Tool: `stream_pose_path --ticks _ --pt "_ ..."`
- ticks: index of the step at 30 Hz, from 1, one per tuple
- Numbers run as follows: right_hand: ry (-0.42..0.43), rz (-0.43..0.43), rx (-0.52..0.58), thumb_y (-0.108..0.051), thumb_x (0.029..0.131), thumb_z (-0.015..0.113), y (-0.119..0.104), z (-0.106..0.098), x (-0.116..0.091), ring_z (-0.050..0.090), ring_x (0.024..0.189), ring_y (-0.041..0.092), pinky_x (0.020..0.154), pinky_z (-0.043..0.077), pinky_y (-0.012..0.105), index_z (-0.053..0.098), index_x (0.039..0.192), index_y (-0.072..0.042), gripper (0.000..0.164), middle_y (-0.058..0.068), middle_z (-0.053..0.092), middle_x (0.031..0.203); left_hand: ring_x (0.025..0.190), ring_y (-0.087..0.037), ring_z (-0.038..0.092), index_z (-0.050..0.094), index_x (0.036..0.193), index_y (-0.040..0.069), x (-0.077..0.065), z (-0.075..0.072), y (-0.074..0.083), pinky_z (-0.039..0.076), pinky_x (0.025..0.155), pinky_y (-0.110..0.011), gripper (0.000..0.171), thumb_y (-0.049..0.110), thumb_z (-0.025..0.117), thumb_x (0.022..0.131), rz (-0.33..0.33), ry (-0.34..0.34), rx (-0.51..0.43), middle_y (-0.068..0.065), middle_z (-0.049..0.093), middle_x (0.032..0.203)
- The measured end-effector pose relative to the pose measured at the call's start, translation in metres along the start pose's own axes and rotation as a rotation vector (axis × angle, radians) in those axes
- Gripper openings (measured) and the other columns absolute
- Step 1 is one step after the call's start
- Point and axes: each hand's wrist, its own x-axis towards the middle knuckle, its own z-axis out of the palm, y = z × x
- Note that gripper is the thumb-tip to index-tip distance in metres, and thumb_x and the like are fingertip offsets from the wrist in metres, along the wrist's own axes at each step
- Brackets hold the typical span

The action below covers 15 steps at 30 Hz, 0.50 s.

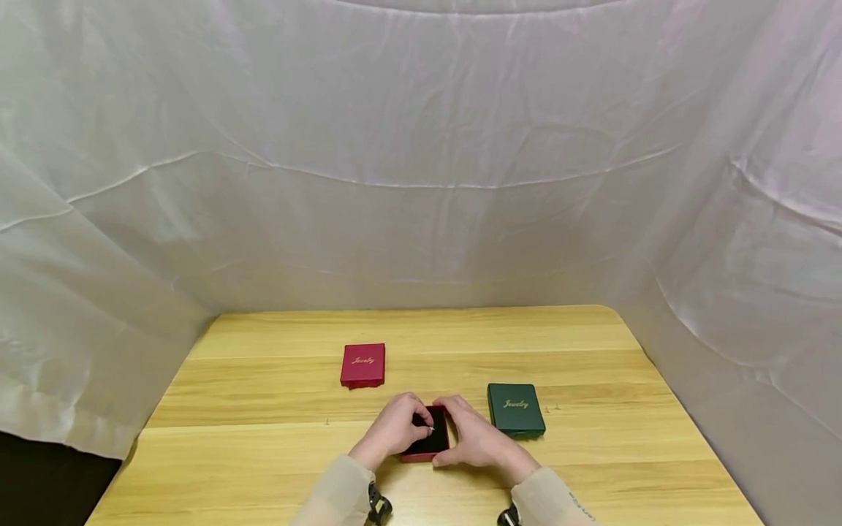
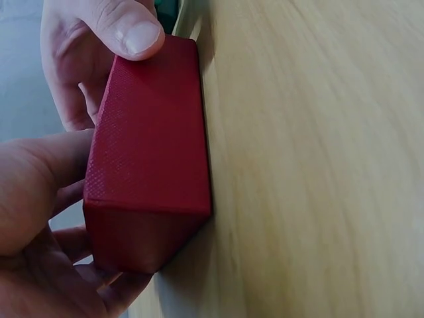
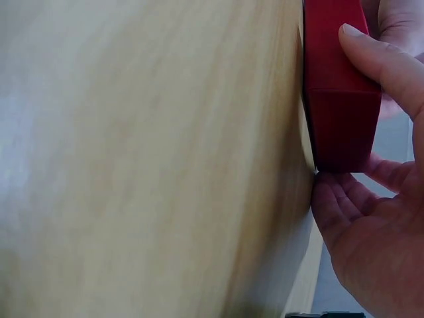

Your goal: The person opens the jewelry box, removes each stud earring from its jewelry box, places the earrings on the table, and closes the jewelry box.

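A small red jewelry box (image 1: 417,458) with a black insert (image 1: 437,440) stands uncovered on the table near its front. My left hand (image 1: 397,426) reaches over it from the left, and its thumb and index finger pinch a tiny shiny silver piece (image 1: 431,429) just at the insert. The piece is too small to tell its exact kind. From the right, my right hand (image 1: 475,440) grips the box. Its thumb (image 2: 136,40) presses the near wall, and its other fingers are round the far side. In the right wrist view the box's red wall (image 3: 341,126) hides the insert.
A red box or lid marked "Jewelry" (image 1: 363,364) lies farther back on the left. Right of my right hand is a closed-looking green box (image 1: 516,409) with the same lettering. Pale cloth (image 1: 421,234) hangs round the back and sides of the wooden table (image 1: 263,438).
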Motion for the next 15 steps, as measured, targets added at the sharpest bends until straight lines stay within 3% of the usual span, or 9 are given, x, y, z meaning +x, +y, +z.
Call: stream_pose_path --ticks 15 --pt "-0.003 0.013 0.005 -0.039 0.07 0.088 -0.001 -0.0001 -0.0001 0.048 0.118 0.02 0.098 0.045 0.04 0.043 0.142 -0.004 0.091 0.006 0.046 0.135 0.089 -0.018 0.057 0.074 0.073 0.015 0.0011 0.0021 0.0012 0.05 0.085 -0.037 0.01 0.007 0.079 0.076 -0.01 0.003 0.036 0.005 0.06 0.086"
